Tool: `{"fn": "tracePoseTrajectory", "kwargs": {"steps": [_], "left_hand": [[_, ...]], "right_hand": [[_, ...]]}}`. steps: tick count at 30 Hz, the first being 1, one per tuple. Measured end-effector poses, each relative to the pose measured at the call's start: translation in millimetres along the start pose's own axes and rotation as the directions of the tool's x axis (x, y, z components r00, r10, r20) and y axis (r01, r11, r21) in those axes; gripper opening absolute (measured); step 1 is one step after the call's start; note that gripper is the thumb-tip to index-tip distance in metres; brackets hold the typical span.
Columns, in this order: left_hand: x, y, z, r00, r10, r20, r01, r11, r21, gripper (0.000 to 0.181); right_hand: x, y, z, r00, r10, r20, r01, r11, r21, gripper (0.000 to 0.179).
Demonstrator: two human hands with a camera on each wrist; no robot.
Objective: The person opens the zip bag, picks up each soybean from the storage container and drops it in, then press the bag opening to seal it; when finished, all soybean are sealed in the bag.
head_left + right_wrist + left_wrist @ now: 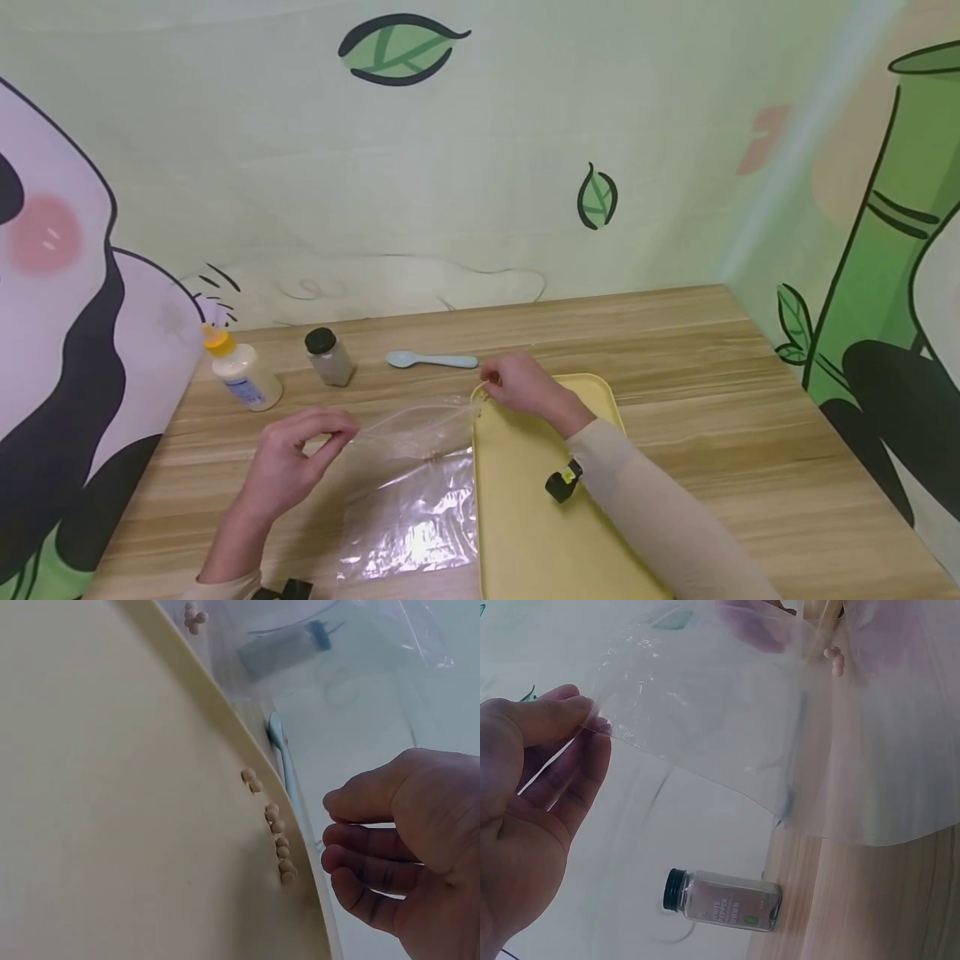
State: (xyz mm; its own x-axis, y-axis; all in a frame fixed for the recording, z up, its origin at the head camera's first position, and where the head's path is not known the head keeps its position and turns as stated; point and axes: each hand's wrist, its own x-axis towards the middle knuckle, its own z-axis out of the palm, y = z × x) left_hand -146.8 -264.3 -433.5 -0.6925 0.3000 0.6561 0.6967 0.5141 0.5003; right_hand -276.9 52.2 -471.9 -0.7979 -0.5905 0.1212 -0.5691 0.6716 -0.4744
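Note:
My left hand (288, 458) pinches the edge of a clear plastic zip bag (412, 529) between thumb and fingers. The bag's mouth is raised and gapes, while its lower part lies on the table left of the yellow tray (551, 521). Several small beige balls (835, 661), chickpea-like, show inside the bag. My right hand (521, 383) hovers at the tray's far left corner, fingers loosely bent. Nothing shows between its thumb and fingertips (341, 802) in the right wrist view. More beige balls (281, 851) lie along the tray's rim beside it.
A light blue spoon (435, 360) lies behind the bag, near the back wall. To its left stand a black-capped jar (332, 362) labelled white pepper and a pale bottle (246, 379) with an orange nozzle. The wooden table (690, 400) meets a panda-printed wall.

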Motion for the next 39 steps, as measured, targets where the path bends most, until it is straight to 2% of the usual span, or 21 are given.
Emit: {"fn": "tracePoseTrajectory", "kwargs": {"steps": [5, 9, 20, 25, 28, 33, 39], "left_hand": [[-0.3, -1.2, 0.3, 1.0, 0.004, -0.001, -0.004, 1.0, -0.005, 0.032], [-0.7, -0.5, -0.6, 1.0, -0.019, 0.009, 0.019, 1.0, -0.003, 0.031], [-2.1, 0.4, -3.2, 0.999, -0.048, 0.023, 0.048, 0.999, -0.005, 0.03], [-2.0, 1.0, -3.8, 0.999, -0.047, 0.018, 0.047, 0.999, 0.009, 0.03], [-2.1, 0.7, -3.4, 0.999, -0.036, 0.013, 0.035, 0.999, 0.02, 0.031], [-2.2, 0.4, -3.4, 0.999, -0.034, 0.013, 0.034, 0.999, 0.022, 0.031], [-2.1, 1.1, -4.5, 0.998, -0.054, 0.025, 0.054, 0.998, 0.019, 0.029]], "right_hand": [[-0.2, 4, 2, 0.999, 0.05, 0.017, -0.049, 0.997, -0.051, 0.017], [-0.6, 5, 3, 0.999, 0.045, 0.026, -0.043, 0.994, -0.096, 0.019], [-3.5, 6, 9, 1.0, 0.021, -0.006, -0.022, 0.995, -0.099, 0.014], [-5.2, 5, 10, 0.999, 0.022, 0.029, -0.02, 0.997, -0.076, 0.011], [-5.5, 4, 9, 0.999, 0.018, 0.051, -0.013, 0.995, -0.101, 0.008], [-5.0, 4, 10, 0.999, -0.007, 0.049, 0.014, 0.988, -0.152, 0.01], [-4.8, 4, 11, 0.998, -0.001, 0.055, 0.01, 0.988, -0.156, 0.013]]}}
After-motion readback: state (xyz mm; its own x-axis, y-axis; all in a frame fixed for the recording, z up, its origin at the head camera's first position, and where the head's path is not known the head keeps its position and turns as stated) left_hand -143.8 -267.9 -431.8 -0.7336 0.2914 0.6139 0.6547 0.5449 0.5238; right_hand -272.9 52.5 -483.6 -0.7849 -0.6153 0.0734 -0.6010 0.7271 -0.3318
